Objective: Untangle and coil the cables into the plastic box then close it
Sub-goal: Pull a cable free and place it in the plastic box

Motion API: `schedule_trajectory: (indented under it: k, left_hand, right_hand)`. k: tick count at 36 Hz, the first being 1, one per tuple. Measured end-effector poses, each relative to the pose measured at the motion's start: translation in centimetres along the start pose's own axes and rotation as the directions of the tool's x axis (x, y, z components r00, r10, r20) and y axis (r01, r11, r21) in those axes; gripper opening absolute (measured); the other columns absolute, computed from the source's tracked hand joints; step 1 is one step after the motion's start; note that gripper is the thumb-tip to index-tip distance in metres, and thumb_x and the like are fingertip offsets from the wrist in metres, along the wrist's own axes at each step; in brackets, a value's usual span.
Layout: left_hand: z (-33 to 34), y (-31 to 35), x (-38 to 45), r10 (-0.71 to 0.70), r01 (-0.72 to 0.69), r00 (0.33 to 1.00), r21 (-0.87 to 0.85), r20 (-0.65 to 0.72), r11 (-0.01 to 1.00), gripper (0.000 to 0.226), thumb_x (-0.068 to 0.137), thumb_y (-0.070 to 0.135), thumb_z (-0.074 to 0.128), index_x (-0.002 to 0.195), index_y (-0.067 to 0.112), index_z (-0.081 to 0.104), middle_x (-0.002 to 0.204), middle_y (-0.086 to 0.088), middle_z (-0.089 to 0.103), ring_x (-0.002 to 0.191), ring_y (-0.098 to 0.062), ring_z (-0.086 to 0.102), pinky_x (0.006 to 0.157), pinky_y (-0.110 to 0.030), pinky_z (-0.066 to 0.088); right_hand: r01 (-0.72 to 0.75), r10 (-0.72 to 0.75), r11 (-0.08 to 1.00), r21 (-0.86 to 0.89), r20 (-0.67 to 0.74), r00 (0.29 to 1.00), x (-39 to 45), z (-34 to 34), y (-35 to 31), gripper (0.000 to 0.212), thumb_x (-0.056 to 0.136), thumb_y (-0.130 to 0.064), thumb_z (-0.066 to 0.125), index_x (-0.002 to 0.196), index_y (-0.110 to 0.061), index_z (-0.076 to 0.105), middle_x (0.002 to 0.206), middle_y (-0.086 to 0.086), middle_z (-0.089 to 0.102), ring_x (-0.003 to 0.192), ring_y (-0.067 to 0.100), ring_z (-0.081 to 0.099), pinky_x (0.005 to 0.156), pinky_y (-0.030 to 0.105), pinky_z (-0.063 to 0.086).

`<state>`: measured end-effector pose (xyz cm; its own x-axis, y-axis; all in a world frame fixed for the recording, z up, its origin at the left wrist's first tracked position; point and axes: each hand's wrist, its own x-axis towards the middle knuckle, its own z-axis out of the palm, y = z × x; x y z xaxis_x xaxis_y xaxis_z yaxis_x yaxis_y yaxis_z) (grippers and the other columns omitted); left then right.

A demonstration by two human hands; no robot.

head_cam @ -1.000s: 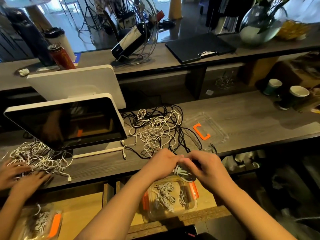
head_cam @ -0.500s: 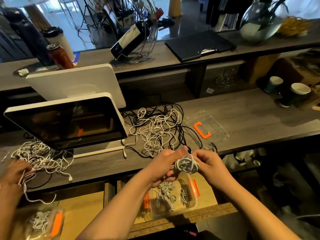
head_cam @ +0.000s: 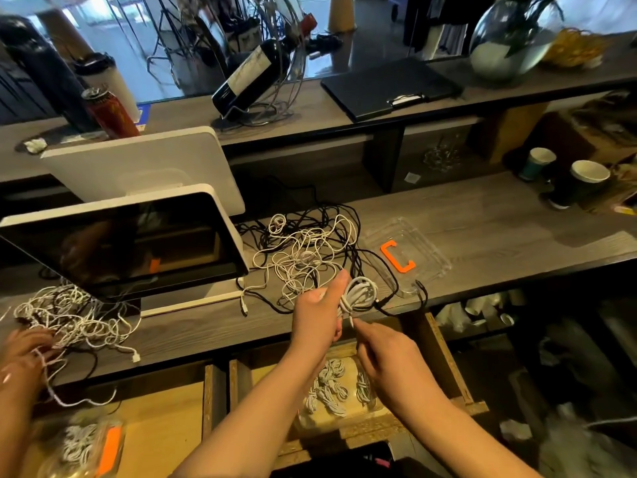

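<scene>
Grey wood counter (head_cam: 482,215) runs across in front of me, with a higher shelf behind it. Far left, another person's hands (head_cam: 20,350) are in a white tangle (head_cam: 72,315) of cord. Next along, a dark screen (head_cam: 120,243) stands tilted on its white base. Past that, the loose pile of cables (head_cam: 306,257), white and black wound through each other, lies on the counter. My left hand (head_cam: 319,317) is up just in front of that pile, fingers curled round a white coil (head_cam: 360,294), thumb pointing up beside it. My right hand (head_cam: 382,350) sits just below, pinching the coil's loose end (head_cam: 351,320) between thumb and fingertips. Under both hands, down in the open drawer, the plastic box (head_cam: 375,414) stands open with several white coiled bundles (head_cam: 329,386) inside. To the right on the counter, the clear lid (head_cam: 424,243) lies flat with an orange clip (head_cam: 397,256) on it, a black cord touching its near edge. Further right, two paper cups (head_cam: 565,175) stand near the end of the counter.
</scene>
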<state>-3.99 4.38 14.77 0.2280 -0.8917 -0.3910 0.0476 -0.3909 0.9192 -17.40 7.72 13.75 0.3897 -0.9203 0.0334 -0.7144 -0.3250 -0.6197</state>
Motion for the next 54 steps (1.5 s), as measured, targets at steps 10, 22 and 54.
schedule_trajectory:
  k: [10,22,54]
  left_hand:
    - [0.7,-0.3,0.8,0.202,-0.186,0.978,0.232,-0.047,0.955,0.054,0.097,0.047,0.059,0.054,0.021,0.039,0.046,0.007,0.032,0.043,-0.01,0.03,0.046,-0.027,0.028]
    - [0.6,-1.7,1.3,0.211,-0.211,0.976,0.41,0.047,0.887,0.05,0.102,0.041,0.052,0.059,0.018,0.043,0.055,0.0,0.037,0.049,-0.011,0.03,0.053,-0.033,0.027]
    - [0.5,-1.3,-2.0,0.228,-0.224,0.973,-0.091,0.04,0.97,0.02,0.094,0.0,0.061,0.107,0.015,0.064,0.1,-0.006,0.07,0.081,-0.012,0.069,0.062,-0.023,0.056]
  right_hand:
    - [-0.121,0.19,0.798,0.591,-0.056,0.98,-0.5,-1.0,-1.7,0.018,0.096,-0.012,0.061,0.099,-0.026,0.073,0.081,-0.007,0.073,0.075,0.011,0.069,0.072,0.035,0.058]
    - [0.154,-0.112,0.964,0.219,-0.19,0.975,-0.5,-0.7,0.4,0.024,0.093,-0.028,0.06,0.111,-0.022,0.074,0.098,-0.011,0.073,0.089,0.002,0.068,0.076,0.029,0.058]
    - [0.096,-0.083,0.995,0.028,-0.301,0.95,-0.2,-1.7,0.6,0.046,0.085,0.002,0.07,0.127,-0.016,0.062,0.108,-0.005,0.067,0.1,-0.01,0.048,0.086,-0.004,0.035]
